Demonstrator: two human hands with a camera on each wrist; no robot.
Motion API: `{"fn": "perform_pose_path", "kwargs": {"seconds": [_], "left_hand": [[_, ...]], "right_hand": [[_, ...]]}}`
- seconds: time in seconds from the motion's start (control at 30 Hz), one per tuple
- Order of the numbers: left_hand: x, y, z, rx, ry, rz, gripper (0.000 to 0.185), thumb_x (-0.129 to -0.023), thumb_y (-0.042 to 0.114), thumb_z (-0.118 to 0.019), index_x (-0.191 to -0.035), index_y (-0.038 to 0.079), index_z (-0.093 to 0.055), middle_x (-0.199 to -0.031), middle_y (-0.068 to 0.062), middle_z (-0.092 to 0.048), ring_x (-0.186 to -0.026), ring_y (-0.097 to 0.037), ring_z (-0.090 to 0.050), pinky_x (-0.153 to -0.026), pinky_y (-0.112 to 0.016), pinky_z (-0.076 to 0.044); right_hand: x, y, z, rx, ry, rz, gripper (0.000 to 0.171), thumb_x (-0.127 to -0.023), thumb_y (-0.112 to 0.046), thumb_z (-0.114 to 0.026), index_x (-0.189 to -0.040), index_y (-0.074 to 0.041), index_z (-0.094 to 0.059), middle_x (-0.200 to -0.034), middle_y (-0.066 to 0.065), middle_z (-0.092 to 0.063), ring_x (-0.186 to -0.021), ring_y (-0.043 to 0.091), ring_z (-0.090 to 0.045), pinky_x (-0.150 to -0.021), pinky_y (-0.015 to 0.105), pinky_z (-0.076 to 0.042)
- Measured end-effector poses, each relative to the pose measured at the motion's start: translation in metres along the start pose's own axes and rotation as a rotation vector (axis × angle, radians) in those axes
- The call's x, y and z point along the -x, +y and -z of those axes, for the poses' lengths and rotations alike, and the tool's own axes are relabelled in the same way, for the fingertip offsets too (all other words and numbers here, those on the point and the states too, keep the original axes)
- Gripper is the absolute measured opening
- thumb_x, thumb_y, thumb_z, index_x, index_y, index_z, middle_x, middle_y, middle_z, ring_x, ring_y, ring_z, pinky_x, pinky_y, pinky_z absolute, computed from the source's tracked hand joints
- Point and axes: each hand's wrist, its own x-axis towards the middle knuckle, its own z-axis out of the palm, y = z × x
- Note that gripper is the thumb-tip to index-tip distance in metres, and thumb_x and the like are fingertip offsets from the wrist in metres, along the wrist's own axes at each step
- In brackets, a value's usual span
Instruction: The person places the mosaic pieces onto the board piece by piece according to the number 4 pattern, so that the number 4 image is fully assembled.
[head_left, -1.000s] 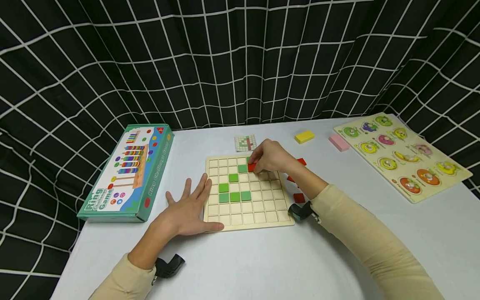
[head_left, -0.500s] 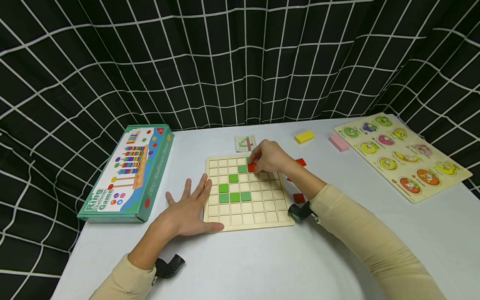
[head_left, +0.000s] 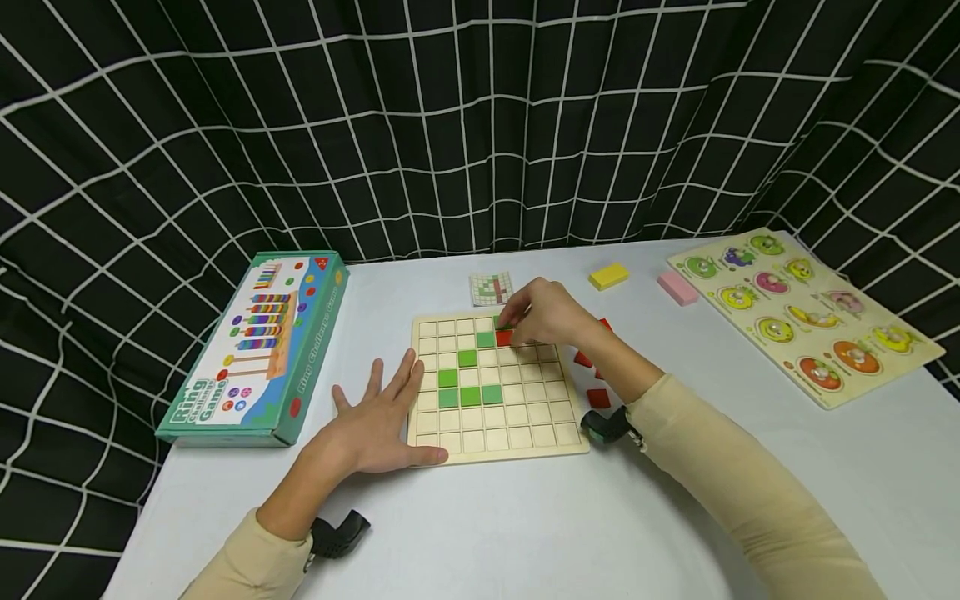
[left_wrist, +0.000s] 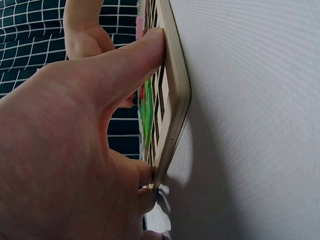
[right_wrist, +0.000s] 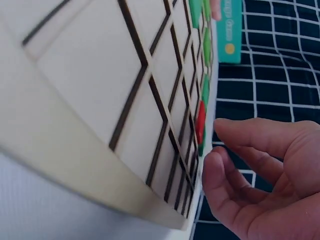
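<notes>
On tabletop (head_left: 525, 517), wooden grid board (head_left: 517, 433) at centre. Left hand (head_left: 378, 421) flat, fingers spread, thumb braced on board's near-left edge. Right hand (head_left: 547, 312) over far row, fingertips curled around red tile (head_left: 504, 337) beside green tile (head_left: 485, 339) (whether actually gripped, cannot tell). Best seat tile square in cell, press level, keep board braced.

On the desk lie one square wooden grid board (head_left: 498, 425) holding six green square tiles (head_left: 470, 396) and one red square tile (head_left: 504, 337), three loose red tiles (head_left: 597, 397), one yellow block (head_left: 608, 275), one pink block (head_left: 677, 287) and one green game box (head_left: 258, 350).
</notes>
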Motion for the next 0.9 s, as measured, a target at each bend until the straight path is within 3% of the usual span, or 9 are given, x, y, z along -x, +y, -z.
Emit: {"fn": "perform_pose_path", "kwargs": {"seconds": [0.23,0.77,0.9], "left_hand": [[0.000,0.000,-0.001,-0.006,0.001,0.000,0.127,-0.081,0.079,-0.069,-0.169,0.013,-0.007,-0.177,-0.003,0.006,-0.160,-0.049,0.002,-0.101,-0.094,-0.005],[0.001,0.001,0.000,-0.001,0.001,-0.003,0.126,-0.081,0.078,-0.069,-0.169,0.011,-0.008,-0.177,-0.004,0.004,-0.159,-0.050,0.001,-0.100,-0.095,-0.004],[0.001,0.002,0.000,-0.001,0.000,-0.004,0.127,-0.081,0.078,-0.069,-0.169,0.011,-0.007,-0.177,-0.004,0.005,-0.159,-0.050,0.001,-0.100,-0.095,-0.004]], "right_hand": [[0.009,0.009,0.016,-0.003,0.023,0.006,0.020,-0.087,-0.005,-0.076,-0.106,-0.007,-0.081,-0.101,0.011,-0.073,-0.089,0.025,-0.062,-0.068,0.030,-0.051],[0.030,0.052,0.050,-0.060,0.075,-0.031,0.029,-0.087,0.002,-0.067,-0.114,-0.002,-0.078,-0.108,0.020,-0.070,-0.088,0.028,-0.059,-0.065,0.032,-0.054],[0.036,0.062,0.057,-0.054,0.075,-0.060,0.030,-0.087,0.002,-0.067,-0.115,-0.002,-0.078,-0.113,0.020,-0.070,-0.095,0.029,-0.059,-0.071,0.030,-0.052]]}}
